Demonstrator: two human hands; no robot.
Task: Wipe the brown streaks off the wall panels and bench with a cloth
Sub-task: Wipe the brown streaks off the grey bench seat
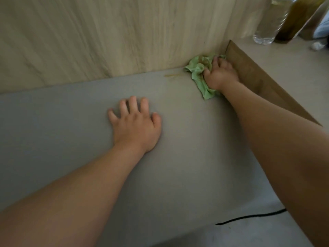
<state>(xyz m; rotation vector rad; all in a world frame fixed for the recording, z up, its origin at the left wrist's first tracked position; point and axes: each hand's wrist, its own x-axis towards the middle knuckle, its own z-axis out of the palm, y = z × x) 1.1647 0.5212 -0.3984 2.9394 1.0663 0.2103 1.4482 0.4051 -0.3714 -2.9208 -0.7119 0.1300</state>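
Left hand: the left hand (pixel 136 123) lies palm down on the grey bench (pixel 62 136), fingers straight and spread apart, thumb out to the side, holding nothing; the forearm runs back toward the lower left corner.
Right hand: the right hand (pixel 220 73) reaches far forward on an almost straight arm into the corner, knuckles up, its fingers bent over the bunched cloth and pressing it down, thumb on the fabric.
Cloth: one green cloth (pixel 196 71), crumpled, sits on the bench in the corner where the back wall panel (pixel 106 38) meets the brown side panel (pixel 258 81); one end sticks out past the wrist toward the viewer.
Streak: one thin brown streak (pixel 172 75) shows on the bench just beside the cloth, on its left, close to the foot of the back panel.
Panels: two, the pale wood-grain one behind and the darker one on the right.
Hands: two, both bare, well apart.
Bottles: two stand on the ledge beyond the side panel, a clear plastic bottle (pixel 267 25) and a darker olive bottle (pixel 295 20) touching or just beside it.
Cable: one black cable (pixel 249 218) lies below the bench's near edge.
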